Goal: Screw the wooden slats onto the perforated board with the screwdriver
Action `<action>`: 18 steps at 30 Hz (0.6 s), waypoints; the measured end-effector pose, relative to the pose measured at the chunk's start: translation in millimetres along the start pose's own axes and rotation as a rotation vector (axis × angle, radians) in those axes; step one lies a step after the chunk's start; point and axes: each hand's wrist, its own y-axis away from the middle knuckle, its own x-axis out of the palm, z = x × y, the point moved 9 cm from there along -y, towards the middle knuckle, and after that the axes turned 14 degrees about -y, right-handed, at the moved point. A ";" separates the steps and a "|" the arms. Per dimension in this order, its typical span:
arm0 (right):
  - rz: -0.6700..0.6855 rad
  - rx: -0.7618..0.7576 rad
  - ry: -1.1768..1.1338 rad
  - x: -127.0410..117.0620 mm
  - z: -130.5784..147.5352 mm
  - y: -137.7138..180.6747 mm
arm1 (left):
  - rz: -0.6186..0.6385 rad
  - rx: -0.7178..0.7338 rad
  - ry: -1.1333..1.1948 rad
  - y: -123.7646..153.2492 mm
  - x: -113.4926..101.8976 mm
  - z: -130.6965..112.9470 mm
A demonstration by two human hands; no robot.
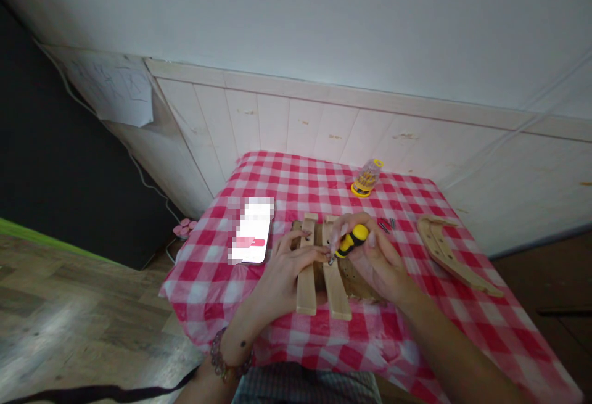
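Observation:
Two pale wooden slats, a left one (306, 296) and a right one (338, 298), lie side by side across a brown piece (358, 284) whose kind I cannot make out. My left hand (284, 268) rests over the left slat and grips it. Its fingertips reach to the right slat, by a small metal screw (331, 262). In my right hand (382, 265) is a short yellow-and-black screwdriver (352, 240), tilted with its tip down at that screw. My fingers partly hide the far part of the right slat.
A phone (254, 228) lies left of the slats on the checked tablecloth (296, 176). Toward the wall stands a clear bit case (367, 179) with a yellow base. Small dark metal pieces (383, 227) and curved wooden parts (448, 259) lie to the right.

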 end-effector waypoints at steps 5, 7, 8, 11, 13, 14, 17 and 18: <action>0.029 0.017 0.055 1.5 -1.2 2.0 | -0.002 -0.005 -0.002 -0.5 -1.5 -0.5; 0.007 -0.014 0.038 1.1 -1.3 1.6 | 0.004 0.013 0.003 -1.2 -1.5 -1.9; -0.014 -0.042 0.026 0.3 -0.3 1.3 | 0.003 0.021 0.007 -1.4 -1.6 -2.3; -0.104 -0.095 -0.032 -2.4 2.2 0.8 | 0.000 0.019 0.022 -1.2 -1.2 -1.1; -0.162 -0.068 -0.062 -3.2 1.3 0.8 | -0.001 0.004 0.026 -0.7 -0.5 0.6; -0.184 -0.044 -0.069 -3.1 0.5 1.0 | 0.000 -0.001 0.027 -0.5 -0.1 1.0; -0.185 -0.001 -0.072 -0.4 1.0 2.0 | 0.002 -0.002 0.024 -0.4 0.1 0.5; -0.161 0.004 -0.070 1.2 1.7 2.1 | 0.008 -0.001 0.021 -0.5 0.4 0.3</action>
